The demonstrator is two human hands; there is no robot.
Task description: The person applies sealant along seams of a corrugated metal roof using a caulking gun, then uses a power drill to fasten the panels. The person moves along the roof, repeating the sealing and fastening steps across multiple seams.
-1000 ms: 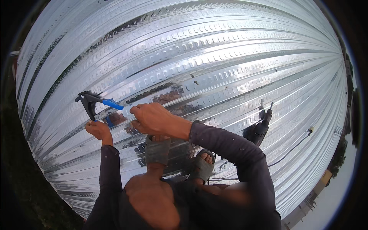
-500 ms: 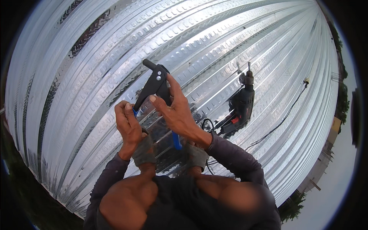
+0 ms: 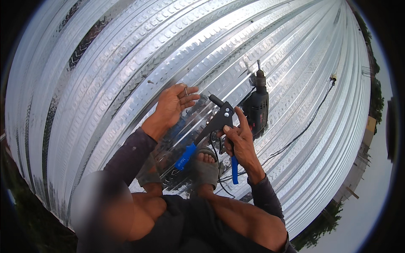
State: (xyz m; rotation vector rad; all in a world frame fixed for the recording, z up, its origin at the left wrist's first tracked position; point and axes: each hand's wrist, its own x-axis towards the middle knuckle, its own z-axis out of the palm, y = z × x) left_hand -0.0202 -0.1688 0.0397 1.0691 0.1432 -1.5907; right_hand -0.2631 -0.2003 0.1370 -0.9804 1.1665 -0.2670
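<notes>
My right hand (image 3: 242,145) grips a black hand riveter (image 3: 218,120) with blue handle grips. The tool's handles are spread apart, and its nose points up and to the left. To the left of that nose is my left hand (image 3: 172,105), off the tool. A small silver rivet (image 3: 186,91) stands out between its thumb and fingers; the other fingers are loosely stretched.
Beyond the riveter, a black power drill (image 3: 258,103) lies on the ribbed metal sheeting (image 3: 139,55), its bit pointing away from me. A black cable (image 3: 308,128) runs along the ribs at the right. My sandalled foot (image 3: 205,166) stands just below the riveter.
The riveter has moved right and down in my right hand, and its handles are now spread wide. My left hand has let go of its lower handle and moved up, showing a rivet.
</notes>
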